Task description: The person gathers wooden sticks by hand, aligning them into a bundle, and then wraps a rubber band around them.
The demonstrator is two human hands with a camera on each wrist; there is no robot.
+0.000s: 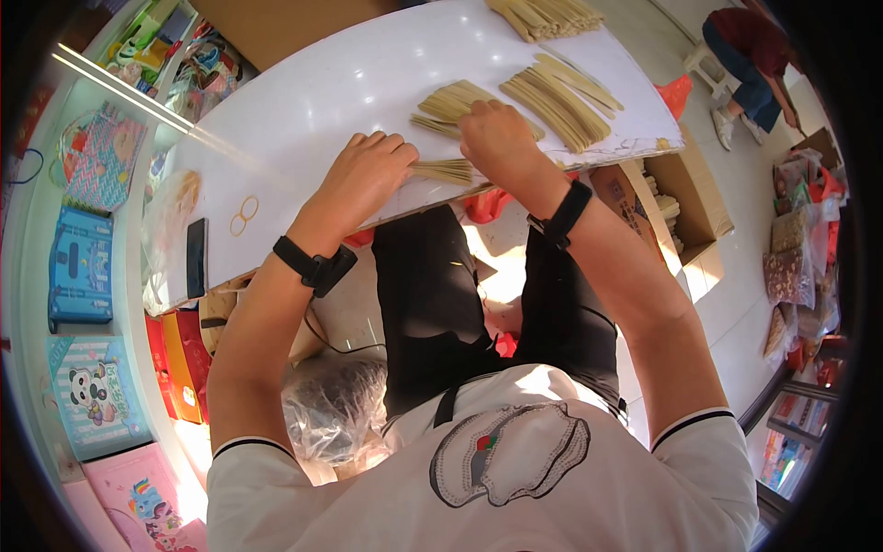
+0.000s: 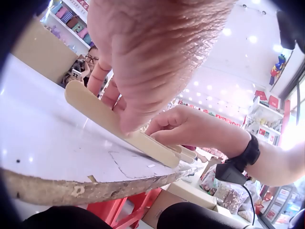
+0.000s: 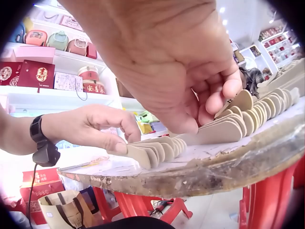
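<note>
Flat, round-ended wooden sticks lie in groups on the white table [image 1: 303, 101]. The left hand [image 1: 363, 179] pinches the end of a small bundle [image 1: 446, 170] near the table's front edge; in the left wrist view its thumb lies against a pale stick [image 2: 143, 145]. Just to the right, the right hand [image 1: 506, 152] has its fingers curled at a fanned group [image 1: 452, 99]. Seen from the right wrist, that hand's thumb and fingertips grip the ends of sticks [image 3: 221, 132], standing on edge in a row. The palm hides part of that grip.
More sticks form a larger fan [image 1: 556, 110] and a thick pile [image 1: 552, 17] on the right. Two rubber bands [image 1: 244, 216] and a black phone [image 1: 196, 258] lie at the left. A cardboard box [image 1: 685, 198] stands below the right edge; another person bends down beyond.
</note>
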